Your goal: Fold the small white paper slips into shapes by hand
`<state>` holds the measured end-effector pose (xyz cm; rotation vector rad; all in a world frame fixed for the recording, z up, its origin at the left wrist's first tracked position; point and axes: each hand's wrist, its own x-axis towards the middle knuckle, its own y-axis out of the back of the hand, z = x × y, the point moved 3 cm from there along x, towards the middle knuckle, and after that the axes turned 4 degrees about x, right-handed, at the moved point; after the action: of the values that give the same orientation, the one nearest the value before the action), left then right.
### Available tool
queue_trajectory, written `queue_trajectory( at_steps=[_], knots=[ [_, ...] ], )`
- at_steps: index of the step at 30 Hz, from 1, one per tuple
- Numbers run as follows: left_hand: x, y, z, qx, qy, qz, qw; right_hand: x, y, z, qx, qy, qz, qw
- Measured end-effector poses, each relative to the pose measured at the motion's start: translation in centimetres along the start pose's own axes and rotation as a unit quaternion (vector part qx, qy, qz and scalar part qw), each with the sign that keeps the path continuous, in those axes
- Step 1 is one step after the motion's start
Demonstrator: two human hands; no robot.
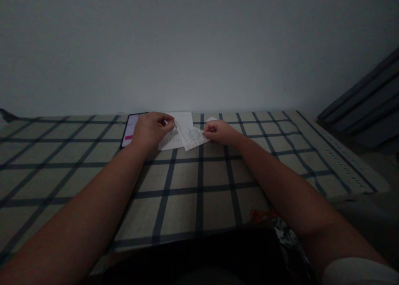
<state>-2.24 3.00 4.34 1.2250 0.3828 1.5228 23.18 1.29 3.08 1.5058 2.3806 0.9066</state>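
Observation:
A small printed paper slip (193, 138) is stretched at a tilt between my two hands, over a larger white sheet (184, 118) on the checked cloth. My left hand (153, 129) pinches the slip's upper left edge between thumb and fingertips. Closed on the slip's right corner is my right hand (218, 132), its fingers curled. Just beyond my right hand a bit of white paper (211, 119) shows. Partly behind my left hand lies a phone (130, 129) with a lit, pinkish screen.
The table (183, 202) has a pale cloth with dark blue lines and stands against a grey wall (199, 48). An orange object (260, 215) is at the near edge, beside my right forearm. A dark pleated curtain (368, 106) hangs at the right.

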Motion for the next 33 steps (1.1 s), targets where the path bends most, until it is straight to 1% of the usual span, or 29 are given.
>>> queue_trajectory(
  at_steps=[4,6,10,13,16,18,20,21,22,24,25,26,30,32,33],
  knots=[
    [-0.1,0.2,0.0,-0.014,0.033,0.010,0.999,-0.1,0.1,-0.1,0.000,-0.006,0.002,1.000],
    [-0.2,0.3,0.1,-0.018,0.039,0.012,0.999,-0.1,0.2,0.0,0.003,-0.012,0.007,1.000],
    [-0.1,0.3,0.0,-0.035,0.050,0.035,0.998,0.0,0.2,0.4,0.026,-0.024,0.014,0.999],
    [-0.2,-0.1,-0.2,-0.105,0.106,0.045,0.988,0.1,0.3,0.6,0.042,-0.025,0.024,0.999],
    [-0.2,-0.8,0.0,-0.224,0.169,0.036,0.959,0.1,0.2,0.6,0.068,-0.026,0.028,0.997],
    [-0.3,-1.4,0.3,-0.311,0.194,0.004,0.930,0.2,0.2,0.5,0.077,-0.029,0.029,0.996],
    [-0.4,-2.0,0.8,-0.372,0.206,-0.054,0.903,0.2,0.3,0.5,0.075,-0.026,0.034,0.996],
    [-0.5,-2.2,1.1,-0.384,0.205,-0.085,0.896,0.2,0.3,0.5,0.071,-0.022,0.036,0.997],
    [-0.6,-2.3,1.4,-0.381,0.192,-0.106,0.898,0.2,0.3,0.5,0.067,-0.019,0.036,0.997],
    [-0.8,-2.3,2.0,-0.351,0.163,-0.112,0.915,0.3,0.3,0.7,0.067,-0.017,0.032,0.997],
    [-1.0,-2.3,2.2,-0.332,0.149,-0.130,0.922,0.3,0.3,0.7,0.066,-0.015,0.030,0.997],
    [-1.1,-2.5,2.4,-0.321,0.147,-0.150,0.923,0.3,0.3,0.8,0.062,-0.012,0.029,0.998],
    [-1.7,-3.0,2.5,-0.345,0.177,-0.184,0.903,0.4,0.3,0.7,0.032,0.007,0.028,0.999],
    [-1.9,-3.1,2.6,-0.359,0.169,-0.201,0.896,0.4,0.2,0.6,0.041,0.015,0.031,0.999],
    [-2.0,-3.2,2.7,-0.357,0.160,-0.207,0.897,0.4,0.1,0.6,0.051,0.018,0.032,0.998]
  ],
)
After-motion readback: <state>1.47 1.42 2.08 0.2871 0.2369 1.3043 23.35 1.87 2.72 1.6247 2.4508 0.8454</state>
